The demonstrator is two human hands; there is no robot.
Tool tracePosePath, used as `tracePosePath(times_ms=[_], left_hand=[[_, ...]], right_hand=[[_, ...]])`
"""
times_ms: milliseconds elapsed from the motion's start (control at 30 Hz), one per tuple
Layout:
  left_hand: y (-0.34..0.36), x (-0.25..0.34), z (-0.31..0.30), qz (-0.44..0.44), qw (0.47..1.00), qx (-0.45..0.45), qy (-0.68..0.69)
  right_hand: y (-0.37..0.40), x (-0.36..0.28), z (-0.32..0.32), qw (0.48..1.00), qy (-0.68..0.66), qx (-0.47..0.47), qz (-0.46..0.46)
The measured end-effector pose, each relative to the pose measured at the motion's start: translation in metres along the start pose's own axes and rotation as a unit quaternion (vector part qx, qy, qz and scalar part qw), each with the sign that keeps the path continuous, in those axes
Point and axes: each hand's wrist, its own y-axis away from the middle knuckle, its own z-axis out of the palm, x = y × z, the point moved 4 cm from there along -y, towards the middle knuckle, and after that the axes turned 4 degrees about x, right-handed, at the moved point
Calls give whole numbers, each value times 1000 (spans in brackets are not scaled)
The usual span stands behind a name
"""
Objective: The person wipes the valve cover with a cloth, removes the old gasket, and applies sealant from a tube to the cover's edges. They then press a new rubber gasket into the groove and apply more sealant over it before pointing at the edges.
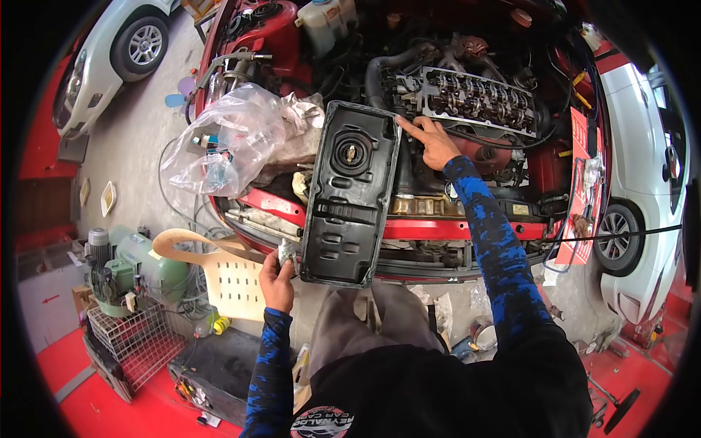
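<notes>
A black valve cover [349, 197] lies with its hollow underside up across the car's red front edge. At its upper right corner, my right hand [438, 144] has the index finger stretched out to the rim, with nothing seen in it. My left hand [277, 281], left of the cover's lower end, is closed round a small silvery tube [285, 252]. Behind the cover, to the right, the open engine head [478, 101] shows its valve gear inside a pale rim.
A clear plastic bag [234, 135] with small items lies left of the cover. A tan plastic chair [230, 281] and a green compressor [150, 266] stand at the left. White cars are on both sides. A black cable runs at the right.
</notes>
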Motion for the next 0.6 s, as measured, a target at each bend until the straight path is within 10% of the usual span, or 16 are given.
tracePosePath(times_ms=[600], left_hand=[[13,-13,-3,8,999,37,27]], right_hand=[[39,-26,-9,995,6,-43,-86]])
